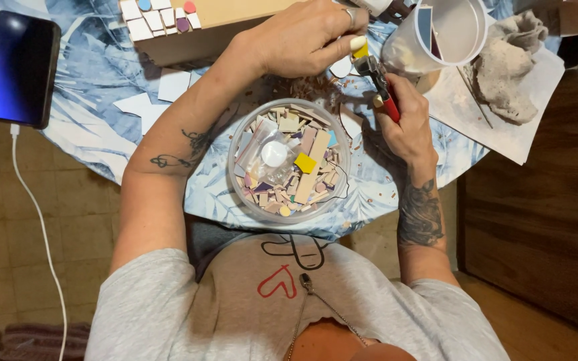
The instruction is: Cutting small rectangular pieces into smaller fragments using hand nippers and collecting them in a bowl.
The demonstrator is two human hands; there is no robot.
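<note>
The left hand (302, 40) pinches a small yellow tile (360, 49) between closed fingertips, far of the bowl (289, 160) of tile scraps at the table's near edge. The right hand (403, 117) is closed around red-handled nippers (379, 83), whose head meets the tile. A phone (21, 70) lies far left, a cup (436, 33) far right.

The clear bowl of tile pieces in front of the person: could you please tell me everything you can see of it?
The clear bowl is round, shallow and looks like plastic. It stands upright on the blue leaf-patterned tablecloth near the table's edge, below both hands, which do not touch it. It is filled with flat broken tile pieces, mostly beige and pink, one yellow square, and a small clear bag with a white round piece inside.
</note>
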